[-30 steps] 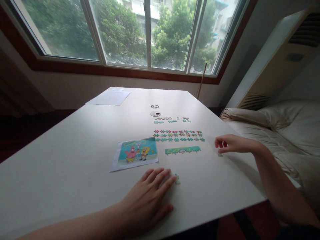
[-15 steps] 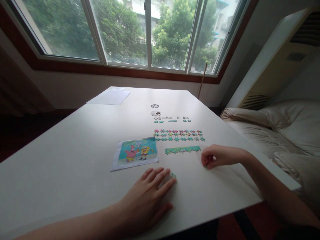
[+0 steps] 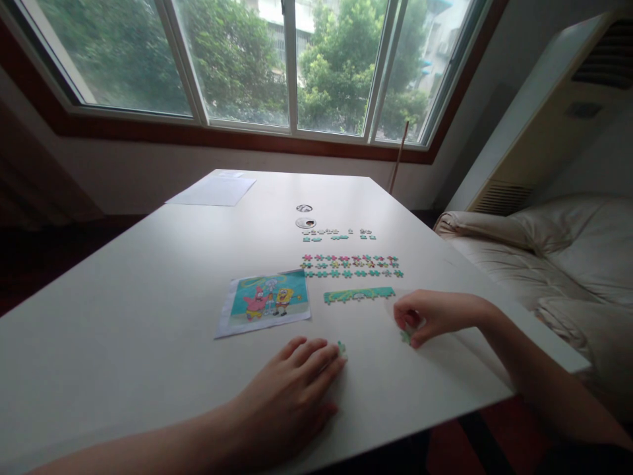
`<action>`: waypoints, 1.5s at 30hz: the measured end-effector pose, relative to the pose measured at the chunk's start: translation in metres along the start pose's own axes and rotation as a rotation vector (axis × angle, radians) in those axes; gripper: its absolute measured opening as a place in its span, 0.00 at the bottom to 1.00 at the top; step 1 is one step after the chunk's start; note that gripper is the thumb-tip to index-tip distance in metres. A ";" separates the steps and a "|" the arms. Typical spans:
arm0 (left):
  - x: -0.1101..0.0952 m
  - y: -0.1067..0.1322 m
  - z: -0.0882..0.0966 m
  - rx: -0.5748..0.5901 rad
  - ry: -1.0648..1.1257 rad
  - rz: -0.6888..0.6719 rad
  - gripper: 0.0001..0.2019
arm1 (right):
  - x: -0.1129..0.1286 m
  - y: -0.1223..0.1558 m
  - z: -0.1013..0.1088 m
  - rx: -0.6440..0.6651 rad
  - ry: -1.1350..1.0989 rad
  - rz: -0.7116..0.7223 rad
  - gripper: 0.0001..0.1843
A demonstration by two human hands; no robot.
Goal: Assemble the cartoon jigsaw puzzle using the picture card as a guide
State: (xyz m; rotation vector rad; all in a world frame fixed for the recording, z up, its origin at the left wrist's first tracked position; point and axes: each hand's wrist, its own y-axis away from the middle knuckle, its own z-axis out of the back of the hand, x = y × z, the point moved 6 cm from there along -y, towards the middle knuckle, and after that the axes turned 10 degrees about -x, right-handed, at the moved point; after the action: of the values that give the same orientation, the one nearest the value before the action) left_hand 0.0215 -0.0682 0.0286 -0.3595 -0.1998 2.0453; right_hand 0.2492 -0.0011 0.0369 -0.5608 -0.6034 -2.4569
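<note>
Near the front of the white table, my left hand rests with its fingers stretched out and lying close together. Its fingertips partly cover a green puzzle piece; the thumb is mostly hidden. To the right, the fingers of my right hand are curled in a pinch around another green puzzle piece, low over the tabletop. Beyond my hands lies a joined green puzzle strip. A printed reference picture with cartoon figures is to its left.
Behind the strip, loose puzzle pieces lie in rows, with paler pieces farther back. Two round discs are beyond those. White paper lies at the far left. A cream sofa stands right of the table.
The fingers of my left hand have drawn closer together over its piece. My right hand's fingers have parted slightly, and more of the green piece beneath them shows. The view has shifted a little.
</note>
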 end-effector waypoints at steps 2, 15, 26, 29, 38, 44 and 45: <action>0.000 0.001 0.000 -0.016 -0.012 -0.006 0.20 | -0.001 0.000 -0.002 -0.017 0.020 -0.019 0.13; -0.003 0.001 0.003 -0.050 -0.061 -0.026 0.19 | -0.010 0.004 0.001 -0.017 0.026 -0.097 0.13; -0.004 0.001 0.002 -0.050 -0.071 -0.038 0.20 | -0.017 0.004 0.000 -0.014 0.019 -0.097 0.15; -0.005 0.001 0.003 -0.064 -0.089 -0.046 0.19 | -0.016 0.004 0.000 -0.009 0.013 -0.101 0.14; -0.005 0.001 0.001 -0.078 -0.102 -0.045 0.19 | -0.016 0.005 0.002 -0.013 0.022 -0.110 0.14; -0.005 0.000 0.003 -0.074 -0.105 -0.049 0.19 | -0.016 0.005 0.001 -0.013 0.019 -0.090 0.13; -0.005 0.000 0.003 -0.071 -0.104 -0.048 0.19 | -0.016 0.005 0.001 -0.014 0.019 -0.088 0.13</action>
State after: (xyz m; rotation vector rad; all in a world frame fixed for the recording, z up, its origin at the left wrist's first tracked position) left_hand 0.0228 -0.0728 0.0326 -0.2898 -0.3416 2.0142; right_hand 0.2645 0.0020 0.0309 -0.5258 -0.6151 -2.5480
